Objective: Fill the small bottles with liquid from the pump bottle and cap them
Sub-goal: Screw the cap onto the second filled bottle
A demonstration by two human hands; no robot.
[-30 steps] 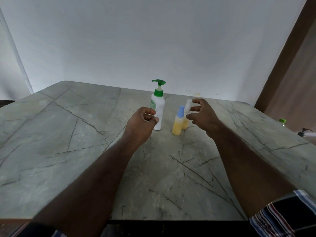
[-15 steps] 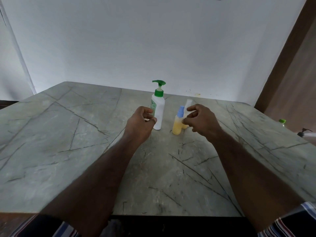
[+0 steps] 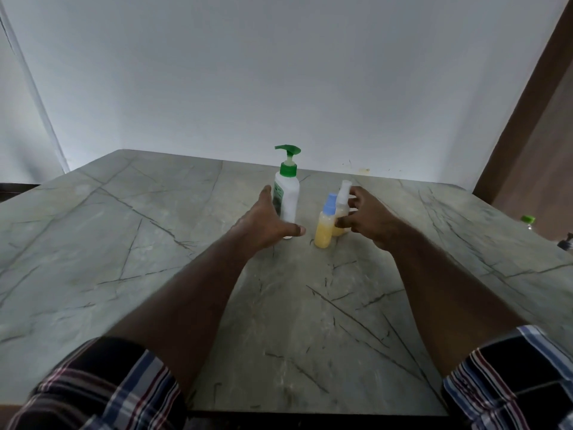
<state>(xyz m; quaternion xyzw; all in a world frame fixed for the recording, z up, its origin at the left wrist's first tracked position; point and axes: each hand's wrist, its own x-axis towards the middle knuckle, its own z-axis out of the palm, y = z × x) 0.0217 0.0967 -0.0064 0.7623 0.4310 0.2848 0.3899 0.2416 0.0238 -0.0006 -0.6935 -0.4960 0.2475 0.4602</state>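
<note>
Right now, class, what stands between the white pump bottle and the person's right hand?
In the head view, the blue-capped small bottle stands between the pump bottle and the right hand.

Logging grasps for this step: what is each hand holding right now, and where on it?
Left hand is open around the pump bottle's lower body. Right hand curls around the white-capped bottle; firm grip unclear.

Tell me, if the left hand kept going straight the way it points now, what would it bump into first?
Most likely the white pump bottle. The left hand is open with its fingers and thumb spread either side of the bottle's lower body, so little or no gap remains, though depth is hard to judge.
</note>
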